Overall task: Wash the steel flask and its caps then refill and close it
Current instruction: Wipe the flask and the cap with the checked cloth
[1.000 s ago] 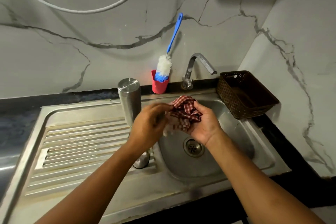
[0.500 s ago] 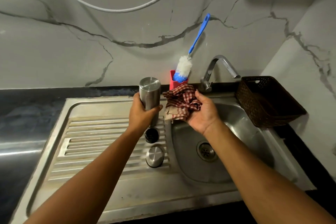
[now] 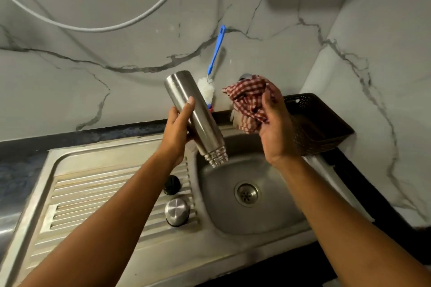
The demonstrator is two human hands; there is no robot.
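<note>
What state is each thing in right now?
steel flask: uncapped, tilted mouth-down over the sink, gripped by the left hand.
black cap: off, lying on the drainboard.
steel cap: off, on the drainboard.
checked cloth: bunched in the right hand.
bottle brush: leaning on the wall, unused.

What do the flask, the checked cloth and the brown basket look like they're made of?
Flask: brushed steel, by its grey metallic sheen. Checked cloth: soft woven fabric, probably cotton; it crumples in folds. Brown basket: likely moulded plastic with a perforated weave look, though wicker is possible.
</note>
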